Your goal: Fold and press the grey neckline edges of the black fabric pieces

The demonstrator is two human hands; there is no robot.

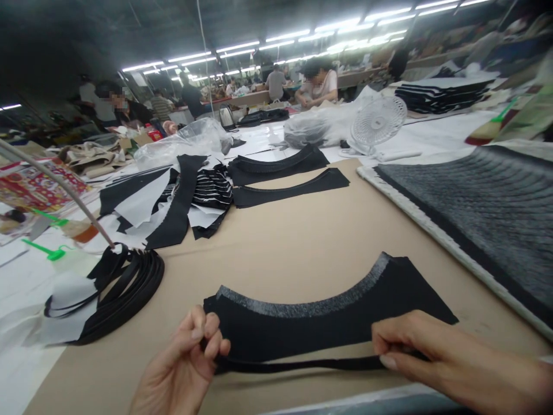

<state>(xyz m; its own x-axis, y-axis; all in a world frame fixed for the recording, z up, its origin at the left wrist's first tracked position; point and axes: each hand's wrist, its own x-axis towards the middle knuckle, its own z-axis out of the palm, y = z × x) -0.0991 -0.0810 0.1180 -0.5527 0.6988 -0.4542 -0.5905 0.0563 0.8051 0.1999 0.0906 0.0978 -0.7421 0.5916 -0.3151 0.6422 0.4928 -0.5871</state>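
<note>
A narrow black strip [302,364] stretches between my two hands along the near side of the table. My left hand [185,354] pinches its left end, fingers curled. My right hand [423,351] grips the strip farther right, thumb against fingers; the end beyond is partly hidden by the hand. Just behind the strip lies a flat black fabric piece [302,331], its far edge curved inward and lined with a greyish, shiny band [298,309]. The fingers of both hands overlap the piece's lower corners in view.
Left stands a coil of black strips [133,294] beside bottles with green spouts [56,253]. Behind are stacked black pieces [211,190], two curved black pieces [291,190] and a small fan [378,122]. A board with layered dark sheets [488,213] lies right. Co-workers [319,83] sit farther back.
</note>
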